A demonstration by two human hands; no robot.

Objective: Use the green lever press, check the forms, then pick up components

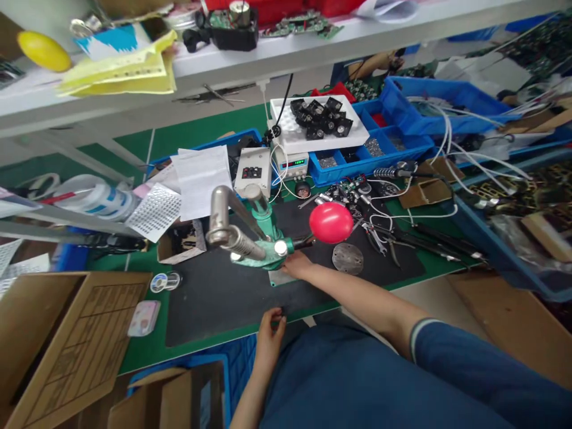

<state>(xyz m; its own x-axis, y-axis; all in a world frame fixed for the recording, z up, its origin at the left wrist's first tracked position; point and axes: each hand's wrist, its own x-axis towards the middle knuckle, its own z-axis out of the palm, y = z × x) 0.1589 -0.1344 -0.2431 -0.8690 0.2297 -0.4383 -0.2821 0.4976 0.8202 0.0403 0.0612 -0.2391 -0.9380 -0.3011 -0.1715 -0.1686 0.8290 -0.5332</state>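
The green hand press (261, 235) stands mid-mat, its red-knobbed lever (330, 222) pointing right, the right hand (297, 264) resting at its base, grip hidden, the left hand (270, 328) pinching a small dark part near the mat's edge, a far white tray (313, 138) holding black fans.

Hand press (259, 238) stands on the mat (214, 298), mid-bench — round plate (348, 258) right of it, pliers (384, 238) further right. Compartment tray (370, 152) behind; cardboard box (67, 339) at left front — paper sheets (201, 179) behind-left.
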